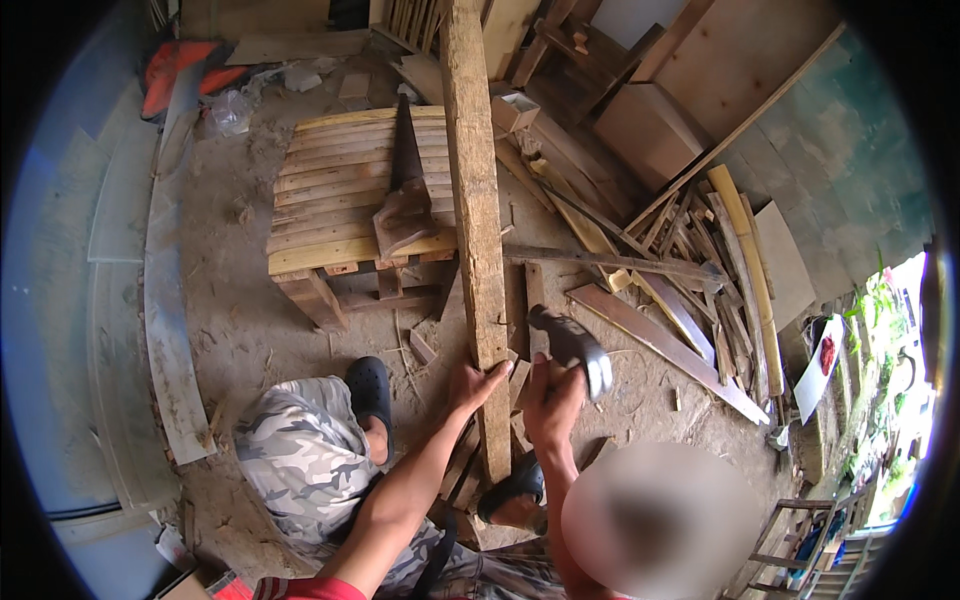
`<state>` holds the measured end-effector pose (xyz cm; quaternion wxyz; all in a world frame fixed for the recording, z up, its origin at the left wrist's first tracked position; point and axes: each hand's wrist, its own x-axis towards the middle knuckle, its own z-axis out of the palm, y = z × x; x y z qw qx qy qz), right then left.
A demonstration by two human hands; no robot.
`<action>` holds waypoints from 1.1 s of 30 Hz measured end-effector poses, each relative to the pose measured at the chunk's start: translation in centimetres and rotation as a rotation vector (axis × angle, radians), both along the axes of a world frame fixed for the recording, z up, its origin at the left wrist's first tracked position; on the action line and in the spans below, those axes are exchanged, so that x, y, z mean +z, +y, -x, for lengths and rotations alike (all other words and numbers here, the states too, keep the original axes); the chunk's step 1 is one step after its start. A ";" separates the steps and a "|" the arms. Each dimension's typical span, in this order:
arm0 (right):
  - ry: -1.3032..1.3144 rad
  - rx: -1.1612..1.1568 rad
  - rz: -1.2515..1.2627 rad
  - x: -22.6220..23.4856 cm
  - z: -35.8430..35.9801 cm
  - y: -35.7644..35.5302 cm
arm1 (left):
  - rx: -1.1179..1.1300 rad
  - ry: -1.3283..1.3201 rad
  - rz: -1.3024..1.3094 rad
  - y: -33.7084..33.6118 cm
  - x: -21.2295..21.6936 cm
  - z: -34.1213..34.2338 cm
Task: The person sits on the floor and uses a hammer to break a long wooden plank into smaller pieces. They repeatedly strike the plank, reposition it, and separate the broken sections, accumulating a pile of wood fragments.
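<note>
A long, rough wooden beam (473,180) runs from the top of the view down toward my feet. My left hand (474,388) is closed around its lower part, the thumb lying across the wood. Just right of the beam, my right hand (553,398) grips a claw hammer (575,352), whose dark metal head is raised beside the wood. A thin nail (502,322) seems to stick out of the beam's right side, a little above my left thumb. Most of the hammer's handle is hidden by my fingers.
A low slatted wooden bench (350,185) stands ahead, with a handsaw (403,200) lying on it. To the right lie a heap of scrap wood (725,290) and a loose plank (665,350). A long pale board (170,300) lies along the left wall.
</note>
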<state>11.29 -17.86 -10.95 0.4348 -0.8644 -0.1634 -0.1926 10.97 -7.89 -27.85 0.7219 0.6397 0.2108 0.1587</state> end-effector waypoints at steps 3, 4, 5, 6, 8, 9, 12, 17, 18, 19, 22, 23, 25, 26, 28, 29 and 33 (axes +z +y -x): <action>0.423 0.122 0.111 -0.8 -0.8 -0.9 | -0.087 0.134 0.051 0.5 -0.4 1.1; 0.411 0.034 0.153 -0.3 -1.0 -1.2 | -0.109 0.168 0.064 0.5 0.1 1.5; 0.273 0.011 0.095 1.3 -0.7 -1.1 | -0.104 0.143 0.078 0.5 0.2 1.3; 0.135 -0.011 0.038 2.4 -0.6 -1.0 | -0.099 0.118 0.092 0.6 0.4 1.1; 0.173 -0.069 -0.214 4.0 -0.1 -0.1 | -0.093 0.127 0.069 0.7 0.2 1.1; 0.189 -0.060 -0.291 2.9 0.1 0.1 | -0.078 0.097 0.054 0.5 0.1 1.2; 0.032 0.053 0.114 -1.8 -0.9 -0.3 | -0.066 0.151 0.059 0.4 -0.8 1.0; 0.159 0.013 0.080 0.2 -1.8 -0.5 | -0.107 0.208 0.033 1.1 1.3 1.1; 0.210 -0.079 -0.028 1.2 -1.2 0.2 | -0.089 0.193 0.039 1.2 1.6 1.1; 0.096 -0.106 -0.093 1.9 -0.6 0.9 | -0.079 0.183 0.051 1.0 1.6 1.3; 0.096 -0.041 -0.048 -2.0 -0.5 0.2 | -0.075 0.191 0.009 0.5 1.6 1.2; 0.036 0.136 0.270 -4.0 -1.6 -1.0 | -0.107 0.234 0.029 0.3 1.7 1.1; 0.254 0.082 0.293 -4.5 -1.0 -1.7 | -0.161 0.332 0.070 0.3 1.7 1.2; 0.243 0.091 0.335 -3.5 -1.3 -1.7 | -0.135 0.374 0.012 0.2 1.4 1.1; 0.257 -0.059 0.088 -1.6 -0.4 -1.0 | -0.130 0.332 -0.014 0.4 -1.2 1.0; 0.198 -0.098 0.001 0.1 -0.1 0.1 | -0.119 0.303 0.001 0.5 -2.8 1.2; 0.190 -0.120 -0.026 5.4 -0.5 0.2 | -0.054 0.179 -0.046 -0.2 -3.1 1.0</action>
